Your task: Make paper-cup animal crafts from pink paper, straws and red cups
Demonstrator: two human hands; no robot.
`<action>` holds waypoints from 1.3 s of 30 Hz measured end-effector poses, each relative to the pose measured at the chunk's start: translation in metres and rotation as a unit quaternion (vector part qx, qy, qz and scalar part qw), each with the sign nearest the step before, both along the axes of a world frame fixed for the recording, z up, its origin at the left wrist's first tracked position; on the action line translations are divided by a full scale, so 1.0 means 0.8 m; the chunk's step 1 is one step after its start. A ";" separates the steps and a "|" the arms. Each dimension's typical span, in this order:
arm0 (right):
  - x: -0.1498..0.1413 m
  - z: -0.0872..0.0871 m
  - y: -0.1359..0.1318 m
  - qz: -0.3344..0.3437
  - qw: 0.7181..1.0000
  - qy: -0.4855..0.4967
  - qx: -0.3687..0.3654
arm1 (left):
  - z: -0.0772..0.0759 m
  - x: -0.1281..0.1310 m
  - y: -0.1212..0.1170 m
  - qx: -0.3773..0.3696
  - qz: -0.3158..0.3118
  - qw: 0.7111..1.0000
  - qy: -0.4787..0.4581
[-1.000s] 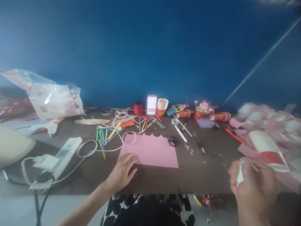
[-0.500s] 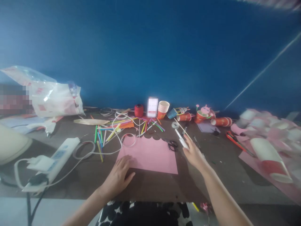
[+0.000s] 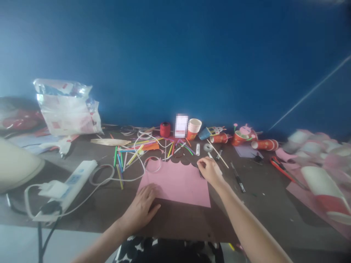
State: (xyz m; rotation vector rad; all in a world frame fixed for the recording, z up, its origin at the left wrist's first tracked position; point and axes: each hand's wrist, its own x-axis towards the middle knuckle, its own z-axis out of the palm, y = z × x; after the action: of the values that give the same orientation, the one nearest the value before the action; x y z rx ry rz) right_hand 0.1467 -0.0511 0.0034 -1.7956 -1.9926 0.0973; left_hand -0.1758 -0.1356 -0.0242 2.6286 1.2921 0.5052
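A sheet of pink paper (image 3: 175, 182) with a scalloped far edge lies on the dark table. My left hand (image 3: 144, 204) rests on its near left corner, fingers laid flat and thumb apart. At the right edge of the sheet, my right hand (image 3: 211, 171) is closed, with its fingers curled. A dark piece of the scissors (image 3: 201, 175) shows just beneath it; whether the fingers grip them is hidden. A white tube with a cap (image 3: 197, 149) stands beyond this hand, near a roll of tape (image 3: 207, 147).
Coloured sticks (image 3: 135, 155) and a white cable (image 3: 123, 179) lie left of the paper. Left stands a power strip (image 3: 75, 180) with plugs. Stacked paper cups (image 3: 195, 126) and a red spool (image 3: 165, 129) line the back. A pen (image 3: 238, 178) and a red-handled cutter (image 3: 282, 170) lie right.
My right hand has left the white tube, moved left to the sheet's right edge over the scissors, and curled its fingers. My left hand stays on the paper. The view has shifted slightly.
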 end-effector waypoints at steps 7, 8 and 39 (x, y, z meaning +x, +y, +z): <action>-0.037 -0.001 0.084 -0.045 0.993 -0.092 -0.063 | 0.008 0.001 -0.002 -0.015 0.002 1.000 -0.020; -0.040 -0.002 0.091 -0.050 0.991 -0.101 -0.071 | 0.008 0.000 -0.002 -0.017 0.003 1.000 -0.023; 0.027 0.049 -0.093 -0.158 0.836 0.460 0.252 | 0.041 0.027 0.009 -0.100 -0.068 0.992 0.041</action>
State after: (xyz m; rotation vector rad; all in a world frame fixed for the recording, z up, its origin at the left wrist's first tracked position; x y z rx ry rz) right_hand 0.1684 -0.1253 0.0423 -1.3086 -0.9067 0.2482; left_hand -0.1541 -0.1287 0.0090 2.5693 1.1109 0.2351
